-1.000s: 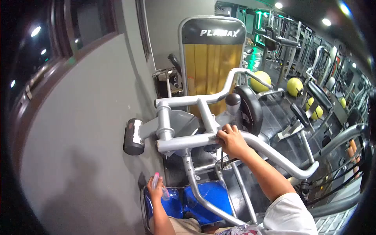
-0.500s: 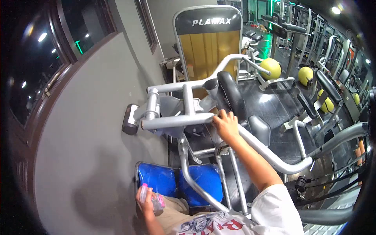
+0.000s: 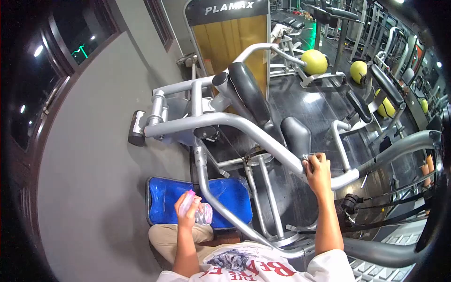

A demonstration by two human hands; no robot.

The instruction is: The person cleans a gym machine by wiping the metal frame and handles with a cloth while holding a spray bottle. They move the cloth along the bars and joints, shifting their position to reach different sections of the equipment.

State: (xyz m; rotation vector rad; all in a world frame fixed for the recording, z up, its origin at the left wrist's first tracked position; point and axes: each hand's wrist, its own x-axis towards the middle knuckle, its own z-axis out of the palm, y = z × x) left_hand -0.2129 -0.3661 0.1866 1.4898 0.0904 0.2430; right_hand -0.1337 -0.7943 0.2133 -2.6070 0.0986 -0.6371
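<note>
My left hand (image 3: pixel 187 209) is closed around a clear spray bottle (image 3: pixel 205 214) with pink parts, held above a blue padded board (image 3: pixel 162 202). My right hand (image 3: pixel 318 171) is at the curved silver tube (image 3: pixel 263 134) of a gym machine, fingers bent and pinched together. A small greyish-white bit shows at those fingertips, too small to name. Just beyond that hand is a black seat pad (image 3: pixel 296 134). The machine's black back pad (image 3: pixel 249 91) stands farther up, left of the seat.
A weight-stack housing (image 3: pixel 230 42) marked PLAMAX stands ahead. A grey wall (image 3: pixel 89 141) runs along my left. Yellow exercise balls (image 3: pixel 314 62) and other gym machines (image 3: pixel 385 89) are at the right. A thick grey tube (image 3: pixel 385 254) crosses low on the right.
My right hand has moved right and down along the silver tube, toward its lower bend. My left hand with the spray bottle has come up and right. The view has shifted.
</note>
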